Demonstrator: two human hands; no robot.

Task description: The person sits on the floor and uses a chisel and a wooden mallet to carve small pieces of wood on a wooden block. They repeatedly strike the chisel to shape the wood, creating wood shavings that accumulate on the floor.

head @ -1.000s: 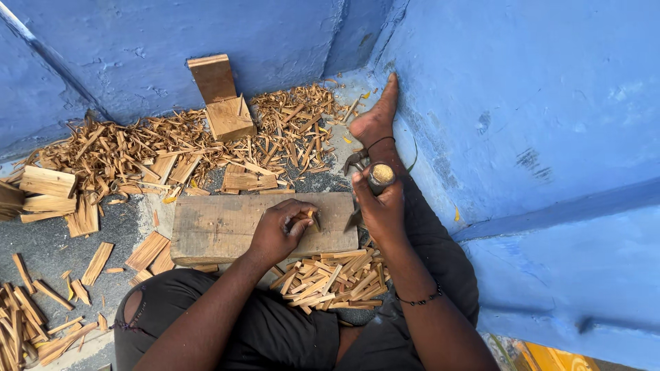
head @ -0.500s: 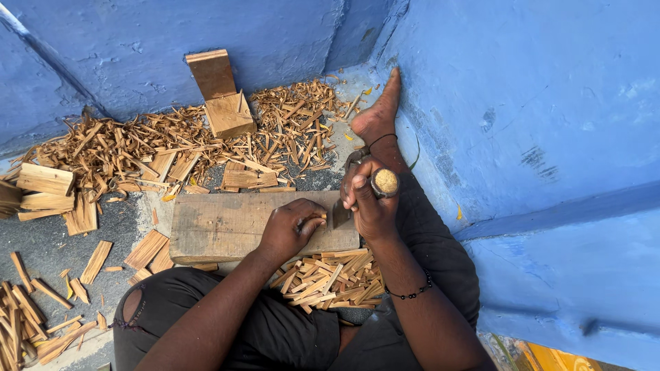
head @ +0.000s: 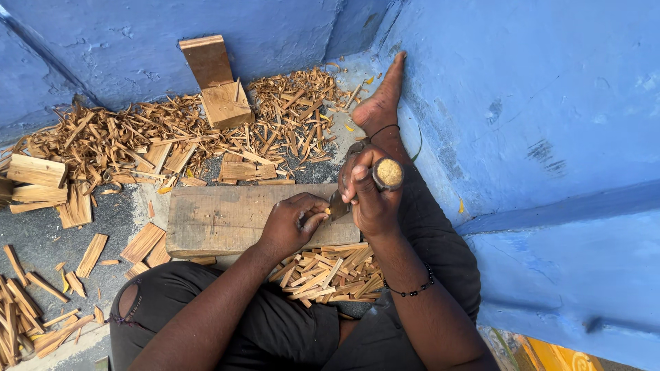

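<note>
Thin tan wood splinters (head: 103,141) lie heaped along the blue wall at the left, off the work surface, beside short pale wooden blocks (head: 216,82). The wide flat wooden chopping board (head: 220,216) sits across the person's lap as a base. The left hand (head: 289,223) pinches a small wood piece on the board, fingers curled to steady it upright. The right hand (head: 368,196) is clenched around a round-handled metal blade (head: 378,175), its edge at that piece. Cut sticks (head: 330,271) pile below.
</note>
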